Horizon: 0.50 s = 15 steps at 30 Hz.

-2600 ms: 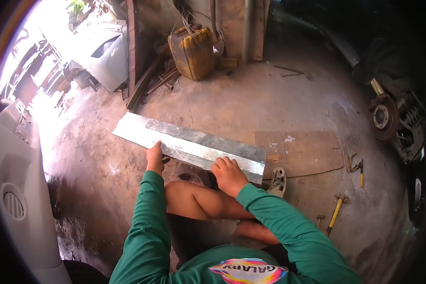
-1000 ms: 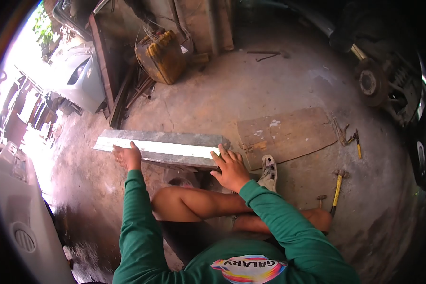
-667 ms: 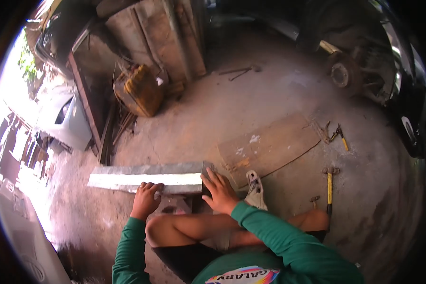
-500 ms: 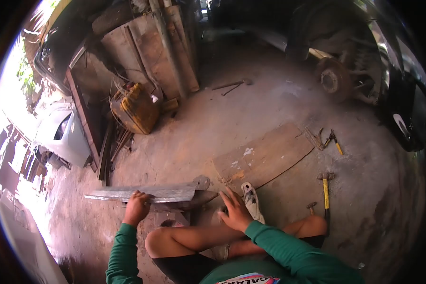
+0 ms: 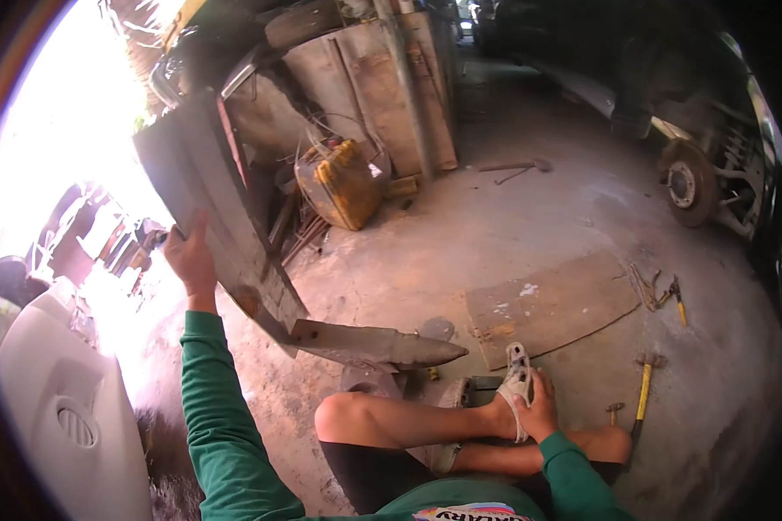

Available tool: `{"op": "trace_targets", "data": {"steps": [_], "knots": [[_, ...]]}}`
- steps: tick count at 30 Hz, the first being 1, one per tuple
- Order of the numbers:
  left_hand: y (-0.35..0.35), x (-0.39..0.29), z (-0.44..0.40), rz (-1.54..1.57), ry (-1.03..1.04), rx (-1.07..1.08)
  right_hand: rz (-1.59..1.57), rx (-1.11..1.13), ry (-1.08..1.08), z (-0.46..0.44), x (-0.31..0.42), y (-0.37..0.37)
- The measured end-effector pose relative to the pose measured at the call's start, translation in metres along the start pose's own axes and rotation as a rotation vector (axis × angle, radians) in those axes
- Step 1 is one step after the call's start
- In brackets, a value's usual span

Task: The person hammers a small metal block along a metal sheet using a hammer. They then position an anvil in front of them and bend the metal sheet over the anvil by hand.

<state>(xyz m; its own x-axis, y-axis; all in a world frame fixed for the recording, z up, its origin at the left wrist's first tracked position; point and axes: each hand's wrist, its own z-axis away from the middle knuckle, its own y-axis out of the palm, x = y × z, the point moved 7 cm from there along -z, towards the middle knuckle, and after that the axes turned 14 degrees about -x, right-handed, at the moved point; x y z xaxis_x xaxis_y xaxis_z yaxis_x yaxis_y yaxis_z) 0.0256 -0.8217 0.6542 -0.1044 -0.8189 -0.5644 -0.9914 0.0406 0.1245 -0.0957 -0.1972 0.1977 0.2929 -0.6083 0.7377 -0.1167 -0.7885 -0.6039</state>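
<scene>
A long bent sheet-metal piece stands raised and tilted at the left, its lower end beside a pointed metal anvil. My left hand grips the sheet by its left edge. The anvil's tapered tip points right, and its block base is partly hidden behind my knee. My right hand is down at the light-coloured shoe on my foot, its fingers against the shoe's side. Whether those fingers hold anything is hard to make out.
Brown cardboard lies ahead on the floor. Right of it are yellow-handled pliers, a yellow-handled hammer and a small hammer. A yellow container stands ahead, a pale car bumper at left, a brake disc at right.
The sheet has swung from lying over the anvil to a raised, tilted position at the left, with my left hand on it. My right hand has left the anvil's tip area and moved to the shoe.
</scene>
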Motion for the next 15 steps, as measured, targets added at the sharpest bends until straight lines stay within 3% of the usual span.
{"op": "trace_targets", "data": {"steps": [3,6,7,9,10,12,15], "knots": [[-0.031,-0.05,-0.028,-0.011,-0.006,-0.048,-0.033,-0.034,-0.06,-0.013,0.017,0.002],[-0.052,-0.109,-0.047,0.114,-0.018,-0.106,-0.162,-0.043,-0.193,-0.037,0.083,-0.001],[-0.056,-0.139,-0.052,-0.035,0.179,-0.073,-0.174,-0.04,-0.256,-0.045,0.109,-0.001],[-0.058,-0.17,-0.069,-0.183,0.376,-0.039,-0.242,-0.027,-0.38,-0.059,0.171,0.0],[-0.058,-0.186,-0.081,-0.204,0.65,-0.048,-0.299,-0.015,-0.439,-0.064,0.205,0.0],[-0.047,-0.218,-0.098,-0.375,0.932,-0.059,-0.431,0.028,-0.527,-0.068,0.273,-0.001],[-0.028,-0.244,-0.142,-0.477,0.963,-0.074,-0.522,0.033,-0.665,-0.058,0.358,-0.004]]}}
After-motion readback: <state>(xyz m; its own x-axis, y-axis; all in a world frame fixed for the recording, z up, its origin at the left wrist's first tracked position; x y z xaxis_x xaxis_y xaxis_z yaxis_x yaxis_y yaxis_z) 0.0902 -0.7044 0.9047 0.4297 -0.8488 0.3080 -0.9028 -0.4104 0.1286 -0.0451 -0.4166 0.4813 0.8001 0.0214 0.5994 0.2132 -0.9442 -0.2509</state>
